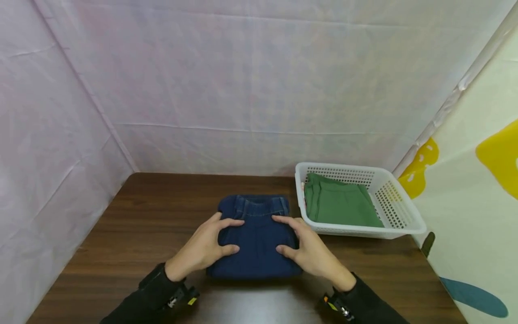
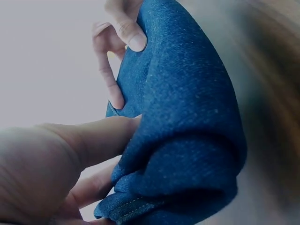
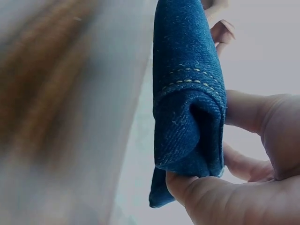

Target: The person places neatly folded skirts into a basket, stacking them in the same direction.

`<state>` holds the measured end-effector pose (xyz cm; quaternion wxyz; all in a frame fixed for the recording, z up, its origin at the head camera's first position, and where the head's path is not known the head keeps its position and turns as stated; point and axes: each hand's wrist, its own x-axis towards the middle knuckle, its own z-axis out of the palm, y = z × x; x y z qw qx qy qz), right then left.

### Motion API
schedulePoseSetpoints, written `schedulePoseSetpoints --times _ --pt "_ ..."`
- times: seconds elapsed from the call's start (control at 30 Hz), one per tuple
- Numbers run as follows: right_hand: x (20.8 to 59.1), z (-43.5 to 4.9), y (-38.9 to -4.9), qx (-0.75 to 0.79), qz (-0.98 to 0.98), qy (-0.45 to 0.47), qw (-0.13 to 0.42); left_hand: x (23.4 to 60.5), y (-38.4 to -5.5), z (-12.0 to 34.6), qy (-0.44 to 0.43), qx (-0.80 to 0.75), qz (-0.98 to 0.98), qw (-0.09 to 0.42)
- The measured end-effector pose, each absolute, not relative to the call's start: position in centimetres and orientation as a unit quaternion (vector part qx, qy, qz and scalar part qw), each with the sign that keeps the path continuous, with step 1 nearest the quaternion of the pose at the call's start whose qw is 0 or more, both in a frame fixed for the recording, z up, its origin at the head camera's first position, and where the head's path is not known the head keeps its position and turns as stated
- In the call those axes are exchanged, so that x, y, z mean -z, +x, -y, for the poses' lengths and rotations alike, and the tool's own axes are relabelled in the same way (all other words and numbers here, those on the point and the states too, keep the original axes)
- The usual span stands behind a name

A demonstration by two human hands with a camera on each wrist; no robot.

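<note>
A folded pair of dark blue jeans (image 1: pixel 255 245) is in the middle of the head view, waistband at the far side. My left hand (image 1: pixel 202 247) grips its left side, thumb and forefinger spread over the upper face. On the opposite side my right hand (image 1: pixel 315 254) holds the jeans in a mirrored way. In the left wrist view the rolled denim edge (image 2: pixel 192 93) hides some fingertips of the left hand (image 2: pixel 42 164). Folded layers with yellowish stitching (image 3: pixel 187 84) show beside the right hand (image 3: pixel 281 154) in the right wrist view.
A white perforated plastic basket (image 1: pixel 404 225) stands at the back right of the brown wooden table (image 1: pixel 162 202). Folded green cloth (image 1: pixel 344 202) lies in it. Pale fabric walls (image 1: pixel 251 90) rise behind and beside the table.
</note>
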<state>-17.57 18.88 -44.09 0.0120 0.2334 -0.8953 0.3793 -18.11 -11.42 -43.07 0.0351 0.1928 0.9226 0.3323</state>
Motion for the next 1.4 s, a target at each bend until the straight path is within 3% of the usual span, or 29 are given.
schedulePoseSetpoints --times 0.17,0.6,1.03,1.4 --pt "41.9 -19.2 -17.7 -0.382 0.896 0.228 0.008 41.6 -18.5 11.2 0.218 -0.332 -0.918 0.006" --pt "37.8 -21.4 -19.5 -0.366 0.899 0.225 0.086 37.9 -21.3 8.8 0.27 -0.327 -0.904 -0.05" --pt "37.1 -26.1 -22.7 -0.352 0.908 0.188 0.13 38.1 -25.0 3.8 0.313 -0.384 -0.868 -0.022" --pt "36.7 -29.8 -24.5 -0.321 0.923 0.12 0.175 38.3 -27.9 -1.7 0.333 -0.396 -0.855 -0.032"
